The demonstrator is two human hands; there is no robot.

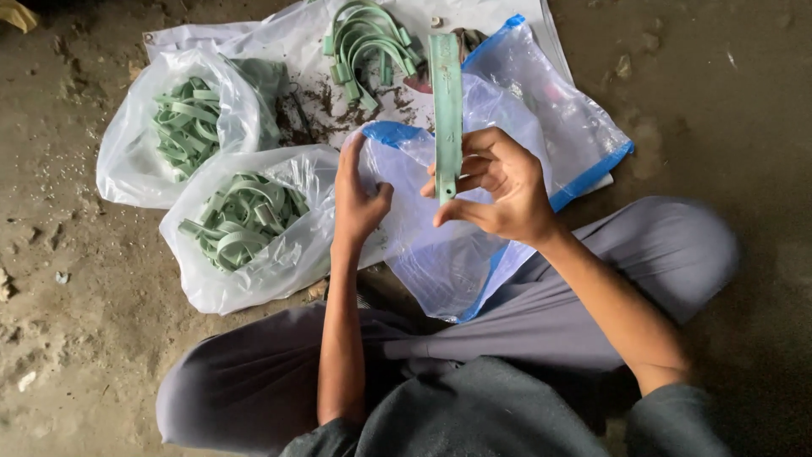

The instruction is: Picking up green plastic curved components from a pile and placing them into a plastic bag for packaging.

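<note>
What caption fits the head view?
Right hand holds a green strip upright; left hand grips a clear bag.

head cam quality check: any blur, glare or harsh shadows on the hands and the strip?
Head view: light is soft and flat, no hard shadows. The flat pale-green plastic strip in the right hand reads sharp enough; the left hand on the clear blue-edged plastic bag is slightly soft. Mild sheen on the white plastic bags, no blown glare. The knee at right looks motion-smeared.

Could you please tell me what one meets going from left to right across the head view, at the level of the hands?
White bag of green straps → left hand → flat green strip → right hand → blue-edged clear bag.
</note>
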